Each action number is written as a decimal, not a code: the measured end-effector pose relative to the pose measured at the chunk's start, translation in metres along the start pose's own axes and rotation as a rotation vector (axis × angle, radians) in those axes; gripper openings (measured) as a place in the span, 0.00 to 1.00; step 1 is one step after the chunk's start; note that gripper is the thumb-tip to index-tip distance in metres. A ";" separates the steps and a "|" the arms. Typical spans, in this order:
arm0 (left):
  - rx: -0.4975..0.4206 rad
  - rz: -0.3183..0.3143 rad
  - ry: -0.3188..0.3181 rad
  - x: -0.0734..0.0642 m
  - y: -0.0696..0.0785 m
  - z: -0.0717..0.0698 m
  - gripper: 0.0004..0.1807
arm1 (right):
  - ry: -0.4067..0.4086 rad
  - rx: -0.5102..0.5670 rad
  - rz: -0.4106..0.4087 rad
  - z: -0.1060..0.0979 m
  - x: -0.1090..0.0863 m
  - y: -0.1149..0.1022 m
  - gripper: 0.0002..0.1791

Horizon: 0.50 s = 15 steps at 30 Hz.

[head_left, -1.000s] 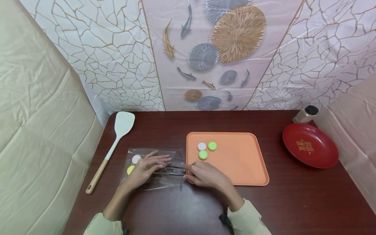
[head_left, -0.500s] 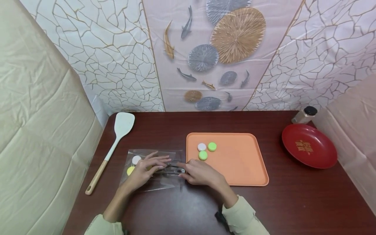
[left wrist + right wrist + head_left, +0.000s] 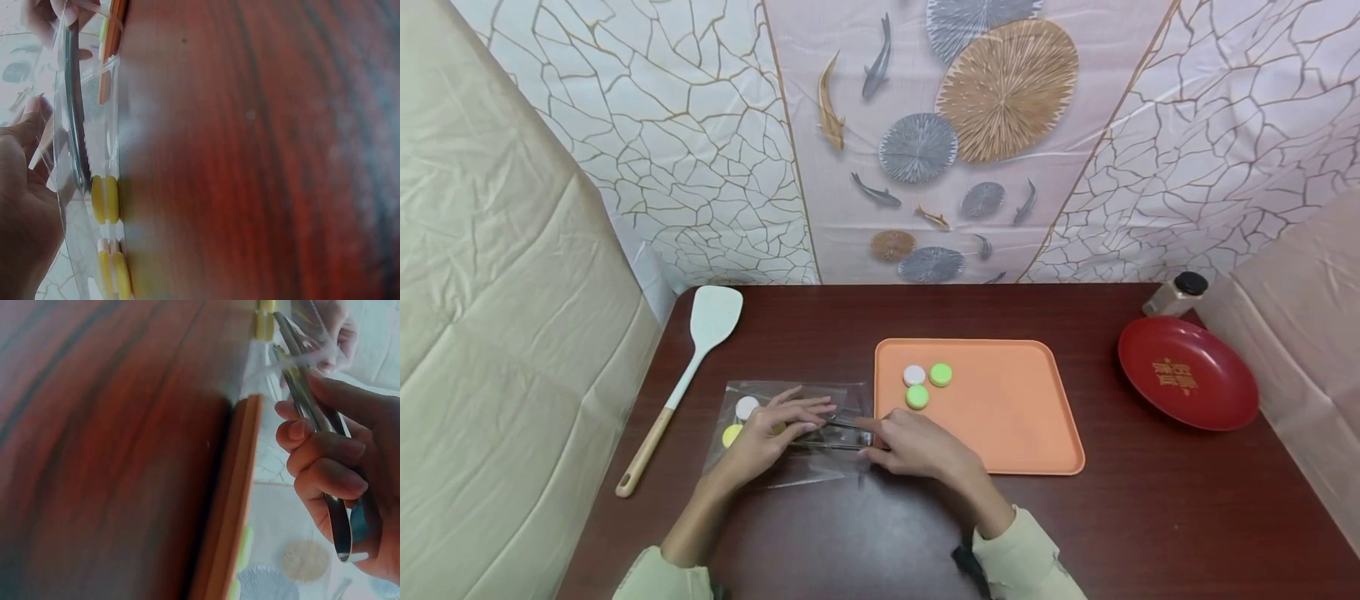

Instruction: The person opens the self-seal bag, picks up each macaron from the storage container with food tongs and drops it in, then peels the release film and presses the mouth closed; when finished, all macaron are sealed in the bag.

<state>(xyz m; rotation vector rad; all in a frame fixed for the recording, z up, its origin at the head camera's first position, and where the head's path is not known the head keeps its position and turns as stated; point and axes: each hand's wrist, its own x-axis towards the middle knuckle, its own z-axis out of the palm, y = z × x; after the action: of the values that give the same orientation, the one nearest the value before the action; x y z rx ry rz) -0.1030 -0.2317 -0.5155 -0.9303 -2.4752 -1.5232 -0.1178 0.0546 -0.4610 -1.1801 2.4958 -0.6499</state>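
Under the left hand (image 3: 765,432) lies a clear, glossy plastic bag (image 3: 854,397), its mouth turned toward the right hand (image 3: 917,446). The left hand pinches the bag's upper film between thumb and fingers, raising it off the layer below. The right hand grips a pair of shiny, silver metal tongs (image 3: 339,528), fingers and thumb curled round both arms, the tips reaching into the bag toward the left hand. At those tips, partly hidden below the left hand's fingers, is a yellow, round, sandwich-shaped piece (image 3: 111,200); whether the tongs touch it I cannot tell. Just left of the left hand, also within the bag, are a yellow disc-shaped piece (image 3: 732,435) and a small white round piece (image 3: 747,407).

Beside and beyond the right hand sits an orange rectangular tray with rounded corners (image 3: 1000,408), bearing one white and two bright green round pieces (image 3: 940,374) near its left side. Farther left of the left hand rests a white-headed spatula with a wooden handle (image 3: 688,375). Well to the right of the right hand are a red round plate with gold characters (image 3: 1187,372) and, behind it, a black-lidded clear jar (image 3: 1175,296).
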 end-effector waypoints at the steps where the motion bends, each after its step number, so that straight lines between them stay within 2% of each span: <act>1: 0.001 -0.004 -0.002 0.000 0.000 0.000 0.08 | 0.006 -0.001 0.005 -0.002 -0.003 0.001 0.21; 6: -0.007 -0.011 -0.011 0.002 0.002 -0.001 0.08 | 0.050 -0.032 0.043 -0.008 -0.028 0.006 0.16; 10: -0.013 -0.022 -0.013 0.001 0.002 -0.002 0.07 | 0.076 -0.012 0.104 -0.016 -0.054 0.016 0.10; 13: -0.013 -0.028 -0.019 0.001 0.002 -0.001 0.07 | 0.125 -0.032 0.155 -0.026 -0.077 0.030 0.12; 15: -0.014 -0.036 -0.022 0.002 0.002 -0.001 0.07 | 0.167 -0.037 0.204 -0.034 -0.092 0.040 0.16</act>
<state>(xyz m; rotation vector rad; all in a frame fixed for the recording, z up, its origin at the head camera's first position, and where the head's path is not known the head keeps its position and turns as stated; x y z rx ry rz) -0.1035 -0.2313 -0.5128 -0.9145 -2.5129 -1.5506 -0.1024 0.1581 -0.4454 -0.8998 2.7312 -0.6741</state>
